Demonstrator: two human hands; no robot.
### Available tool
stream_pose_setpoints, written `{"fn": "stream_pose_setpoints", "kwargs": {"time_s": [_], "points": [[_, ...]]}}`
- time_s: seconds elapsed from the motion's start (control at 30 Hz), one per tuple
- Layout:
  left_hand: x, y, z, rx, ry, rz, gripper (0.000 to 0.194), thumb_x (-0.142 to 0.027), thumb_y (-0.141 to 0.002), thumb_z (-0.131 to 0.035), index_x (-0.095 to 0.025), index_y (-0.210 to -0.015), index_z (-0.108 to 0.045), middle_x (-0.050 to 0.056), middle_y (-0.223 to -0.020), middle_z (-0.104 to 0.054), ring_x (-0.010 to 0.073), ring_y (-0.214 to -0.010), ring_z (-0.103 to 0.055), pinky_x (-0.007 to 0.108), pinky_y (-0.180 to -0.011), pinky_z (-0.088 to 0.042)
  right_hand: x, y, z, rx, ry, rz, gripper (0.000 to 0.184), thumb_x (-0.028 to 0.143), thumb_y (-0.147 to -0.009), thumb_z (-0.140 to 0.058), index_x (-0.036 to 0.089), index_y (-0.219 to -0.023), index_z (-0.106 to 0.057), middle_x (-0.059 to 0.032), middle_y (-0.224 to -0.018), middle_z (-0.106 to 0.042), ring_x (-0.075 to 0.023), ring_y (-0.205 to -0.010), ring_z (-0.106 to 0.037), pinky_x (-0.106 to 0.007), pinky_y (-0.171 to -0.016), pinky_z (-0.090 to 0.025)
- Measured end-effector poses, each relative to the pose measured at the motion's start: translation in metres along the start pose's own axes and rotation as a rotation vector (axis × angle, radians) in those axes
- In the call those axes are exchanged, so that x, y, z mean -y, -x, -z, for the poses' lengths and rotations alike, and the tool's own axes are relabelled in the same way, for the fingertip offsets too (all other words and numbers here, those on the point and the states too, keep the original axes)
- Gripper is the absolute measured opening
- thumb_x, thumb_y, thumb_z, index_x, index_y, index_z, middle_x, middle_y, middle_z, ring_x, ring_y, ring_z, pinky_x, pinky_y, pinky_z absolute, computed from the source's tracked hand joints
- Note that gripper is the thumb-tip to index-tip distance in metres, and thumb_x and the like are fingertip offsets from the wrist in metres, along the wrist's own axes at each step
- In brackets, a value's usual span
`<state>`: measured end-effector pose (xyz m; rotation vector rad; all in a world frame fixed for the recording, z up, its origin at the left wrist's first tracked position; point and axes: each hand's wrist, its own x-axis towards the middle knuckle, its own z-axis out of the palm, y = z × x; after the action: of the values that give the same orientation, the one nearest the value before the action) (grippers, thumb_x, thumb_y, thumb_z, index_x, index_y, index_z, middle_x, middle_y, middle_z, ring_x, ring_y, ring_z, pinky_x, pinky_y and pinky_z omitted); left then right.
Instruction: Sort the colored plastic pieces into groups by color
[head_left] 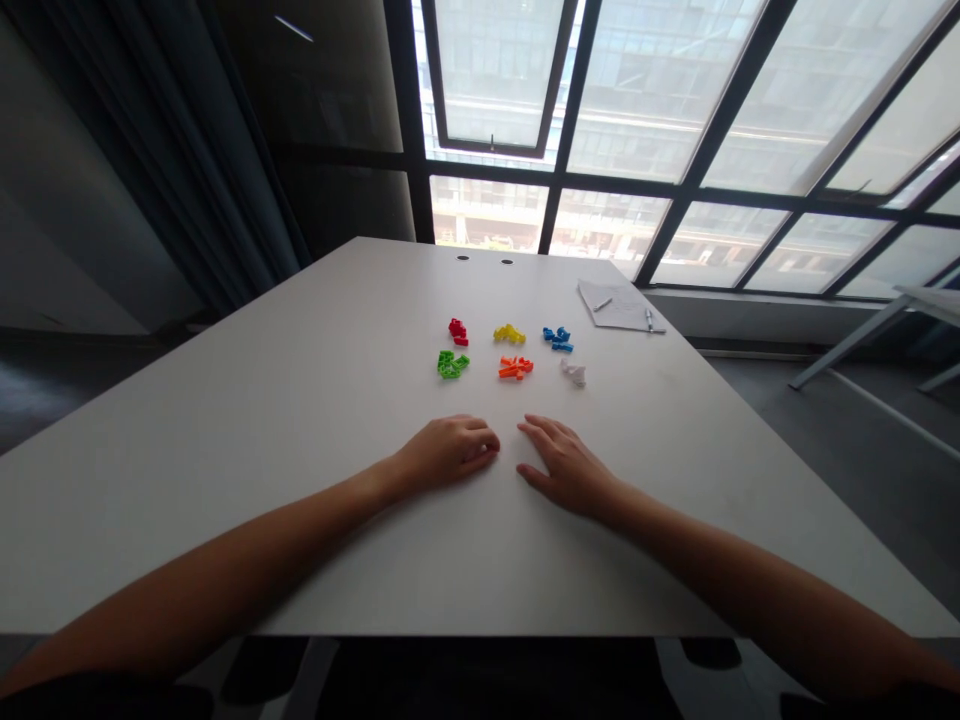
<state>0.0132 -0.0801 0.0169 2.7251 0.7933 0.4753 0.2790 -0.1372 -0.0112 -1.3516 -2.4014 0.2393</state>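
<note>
My left hand rests palm down on the white table, fingers loosely curled, holding nothing. My right hand lies flat beside it with fingers stretched out, also empty. Beyond them sit small piles of plastic pieces sorted by colour: red, yellow and blue in the far row, green, orange and white in the near row. The orange pile is nearest to both hands, a short way ahead of my fingertips.
A sheet of paper with a pen lies at the table's far right corner. Two cable holes mark the far edge. Large windows stand behind; another table's edge shows at right.
</note>
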Motion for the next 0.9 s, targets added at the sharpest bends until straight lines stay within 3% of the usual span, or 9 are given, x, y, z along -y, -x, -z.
{"fn": "stream_pose_setpoints", "kwargs": {"time_s": [0.13,0.33,0.6,0.77,0.9], "points": [[0.005,0.0,0.0,-0.038,-0.028,0.017,0.024,-0.037,-0.107,-0.055,-0.026,-0.114,-0.075,0.007,-0.115,-0.077,0.022,-0.106,-0.071,0.035,-0.094,-0.054,-0.004,0.0,-0.002,-0.052,0.073,-0.079,0.067,0.047,-0.099,-0.068,0.014,-0.155,-0.052,-0.027,-0.162,-0.048,-0.0421,-0.153,-0.045,-0.066,-0.124,-0.038],[0.008,0.002,0.003,-0.073,-0.078,0.009,0.036,-0.049,-0.107,-0.056,-0.026,-0.131,-0.07,0.007,-0.135,-0.074,0.0254,-0.125,-0.068,0.041,-0.109,-0.052,-0.001,0.001,0.007,-0.082,0.048,0.123,0.081,0.047,-0.098,-0.069,0.016,-0.166,-0.037,-0.0231,-0.17,-0.038,-0.0397,-0.161,-0.03,-0.067,-0.129,-0.03],[0.012,0.005,0.004,0.059,-0.175,-0.042,0.09,-0.075,-0.099,-0.054,-0.017,-0.165,-0.041,0.017,-0.169,-0.042,0.0335,-0.158,-0.039,0.049,-0.132,-0.027,0.0,-0.007,0.009,-0.053,0.073,0.193,0.103,0.063,-0.096,-0.066,0.007,-0.171,-0.022,-0.0284,-0.173,-0.027,-0.0418,-0.164,-0.017,-0.069,-0.13,-0.024],[0.021,0.019,-0.008,0.215,-0.189,-0.019,0.101,-0.079,-0.1,-0.045,-0.011,-0.171,-0.025,0.022,-0.174,-0.026,0.0346,-0.163,-0.024,0.051,-0.134,-0.016,-0.003,-0.013,0.004,0.117,0.03,0.128,0.108,0.076,-0.095,-0.058,0.005,-0.17,-0.024,-0.0284,-0.173,-0.024,-0.041,-0.164,-0.018,-0.063,-0.131,-0.026],[0.022,0.023,-0.015,0.209,-0.207,0.009,0.098,-0.079,-0.102,-0.041,-0.011,-0.171,-0.024,0.021,-0.174,-0.023,0.0334,-0.164,-0.023,0.049,-0.134,-0.014,-0.004,-0.016,0.002,0.222,0.065,0.084,0.106,0.081,-0.097,-0.046,0.004,-0.169,-0.029,-0.0261,-0.174,-0.022,-0.0393,-0.164,-0.016,-0.058,-0.134,-0.02]]}}
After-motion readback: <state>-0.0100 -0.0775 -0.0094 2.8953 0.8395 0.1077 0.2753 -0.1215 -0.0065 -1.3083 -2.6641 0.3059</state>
